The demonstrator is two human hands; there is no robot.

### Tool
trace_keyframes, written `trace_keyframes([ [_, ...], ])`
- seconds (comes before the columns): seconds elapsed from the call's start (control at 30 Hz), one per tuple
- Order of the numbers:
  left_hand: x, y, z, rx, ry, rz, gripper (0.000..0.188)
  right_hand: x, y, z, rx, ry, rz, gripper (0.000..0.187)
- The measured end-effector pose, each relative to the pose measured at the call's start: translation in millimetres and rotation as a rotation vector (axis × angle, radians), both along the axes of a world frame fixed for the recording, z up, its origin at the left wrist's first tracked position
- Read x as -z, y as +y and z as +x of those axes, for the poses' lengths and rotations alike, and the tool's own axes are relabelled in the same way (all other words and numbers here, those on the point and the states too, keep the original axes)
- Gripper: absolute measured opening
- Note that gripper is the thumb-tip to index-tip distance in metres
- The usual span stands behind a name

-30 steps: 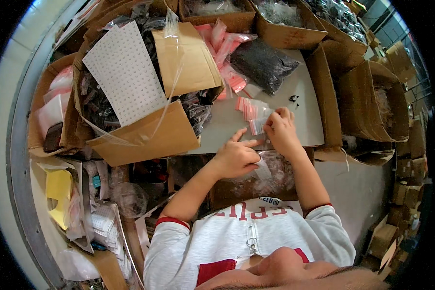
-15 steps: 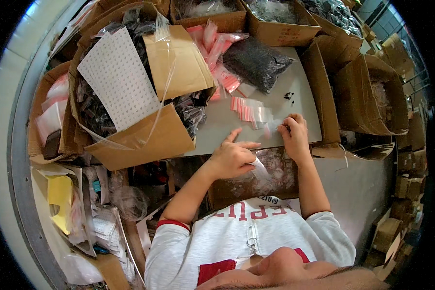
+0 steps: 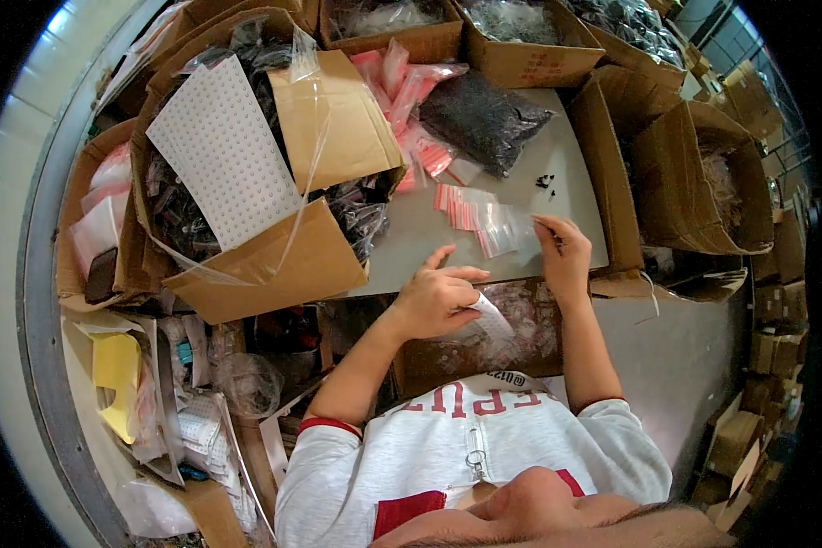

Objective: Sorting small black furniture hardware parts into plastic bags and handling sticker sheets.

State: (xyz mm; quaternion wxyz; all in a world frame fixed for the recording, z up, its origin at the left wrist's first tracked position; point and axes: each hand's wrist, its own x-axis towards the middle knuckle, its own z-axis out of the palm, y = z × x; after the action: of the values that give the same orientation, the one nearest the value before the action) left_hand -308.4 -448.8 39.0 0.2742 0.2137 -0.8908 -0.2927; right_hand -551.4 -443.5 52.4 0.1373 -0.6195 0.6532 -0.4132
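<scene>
My left hand (image 3: 437,297) is at the near edge of the grey table, index finger stretched out and the lower fingers curled round a small white label sheet (image 3: 493,318) with rows of tiny print. To its right, my right hand (image 3: 566,256) is over the table with thumb and fingers pinched together; what they hold is too small to make out. Just left of those fingertips lies a fanned row of small clear zip bags (image 3: 470,212) with red strips. A few small black pieces (image 3: 546,181) lie beyond my right hand.
A clear bag of black parts (image 3: 484,119) and more red-striped bags (image 3: 429,151) lie at the back of the table. At left, a large carton (image 3: 274,265) holds dark packets and a white label sheet (image 3: 224,151). Cartons (image 3: 616,173) line the right. An open box of clear bags (image 3: 530,333) sits below the table edge.
My right hand has drawn slightly right and nearer, away from the end of the bag row, where a clear bag now lies flat. My left hand has hardly moved.
</scene>
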Motion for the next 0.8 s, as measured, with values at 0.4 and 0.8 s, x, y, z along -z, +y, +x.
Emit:
trace_keyframes([
  [0.4, 3, -2, 1, -0.035, 0.169, 0.166, 0.019, -27, 16, -22, -0.130, -0.011, 0.354, 0.022],
  [0.8, 2, -4, 2, -0.083, 0.132, 0.141, 0.024, -43, 23, 46, -0.581, -0.140, 0.349, 0.023],
])
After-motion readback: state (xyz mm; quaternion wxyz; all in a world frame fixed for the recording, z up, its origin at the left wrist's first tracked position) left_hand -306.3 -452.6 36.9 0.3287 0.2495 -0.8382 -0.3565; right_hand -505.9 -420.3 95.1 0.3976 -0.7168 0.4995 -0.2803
